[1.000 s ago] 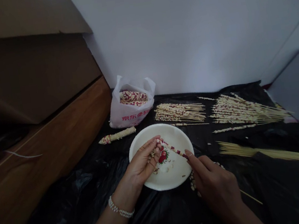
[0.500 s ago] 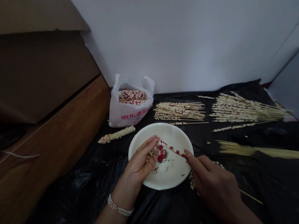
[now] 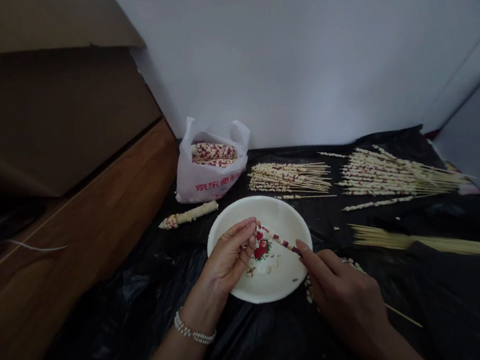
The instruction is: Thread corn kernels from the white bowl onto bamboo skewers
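Note:
A thin skewer threaded with red and cream kernels (image 3: 278,241) slants over a white bowl (image 3: 288,215) with a red flower print and a few loose kernels inside. Its upper left end meets the pinched fingertips of my left hand (image 3: 233,256), which is over the bowl's left side. My right hand (image 3: 343,285) is closed round the lower right part of the skewer at the bowl's right rim. The skewer's bare end sticks out below the right hand. Whether loose kernels lie in my left palm is hard to see.
Behind the bowl stands a white plastic bag (image 3: 208,181) of corn cobs. A partly stripped cob (image 3: 188,215) lies at left. Threaded skewers lie in two piles (image 3: 287,178) (image 3: 383,173) at right, with bare sticks (image 3: 434,243) nearer. Black plastic sheeting (image 3: 152,313) lies underneath.
The view has shifted slightly. The fingers of my left hand have curled a little more, and the kernels seen at its palm before are now mostly hidden. Both hands stay at the skewer.

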`<action>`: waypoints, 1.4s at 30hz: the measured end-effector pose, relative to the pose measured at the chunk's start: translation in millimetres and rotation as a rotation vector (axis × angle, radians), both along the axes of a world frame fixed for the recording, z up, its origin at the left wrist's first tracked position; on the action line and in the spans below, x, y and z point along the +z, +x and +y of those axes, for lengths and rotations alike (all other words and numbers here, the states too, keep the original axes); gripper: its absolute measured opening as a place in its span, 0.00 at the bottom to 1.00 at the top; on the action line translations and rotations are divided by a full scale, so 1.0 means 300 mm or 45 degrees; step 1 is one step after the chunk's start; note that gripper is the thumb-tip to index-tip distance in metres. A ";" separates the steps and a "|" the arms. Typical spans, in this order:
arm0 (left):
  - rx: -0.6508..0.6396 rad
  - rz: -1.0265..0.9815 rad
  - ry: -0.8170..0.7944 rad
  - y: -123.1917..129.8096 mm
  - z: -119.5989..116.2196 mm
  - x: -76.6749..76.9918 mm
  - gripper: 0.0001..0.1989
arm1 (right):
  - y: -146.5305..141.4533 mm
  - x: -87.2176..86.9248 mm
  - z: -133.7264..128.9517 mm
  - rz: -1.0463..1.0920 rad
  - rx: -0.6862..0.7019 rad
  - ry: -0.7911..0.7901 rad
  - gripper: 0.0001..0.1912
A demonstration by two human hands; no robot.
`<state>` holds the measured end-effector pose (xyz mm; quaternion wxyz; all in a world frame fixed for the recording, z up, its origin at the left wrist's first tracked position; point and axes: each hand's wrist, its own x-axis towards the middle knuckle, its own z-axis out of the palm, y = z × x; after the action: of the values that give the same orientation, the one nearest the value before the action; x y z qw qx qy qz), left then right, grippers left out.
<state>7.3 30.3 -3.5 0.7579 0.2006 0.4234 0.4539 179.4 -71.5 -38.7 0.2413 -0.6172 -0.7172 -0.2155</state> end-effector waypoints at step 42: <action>-0.187 -0.168 0.016 -0.019 -0.003 0.019 0.25 | 0.012 0.001 0.006 0.037 0.007 0.045 0.20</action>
<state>1.6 29.5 2.1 0.8140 0.2056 0.3540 0.4121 182.8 -69.8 -38.5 0.2631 -0.6139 -0.7114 -0.2186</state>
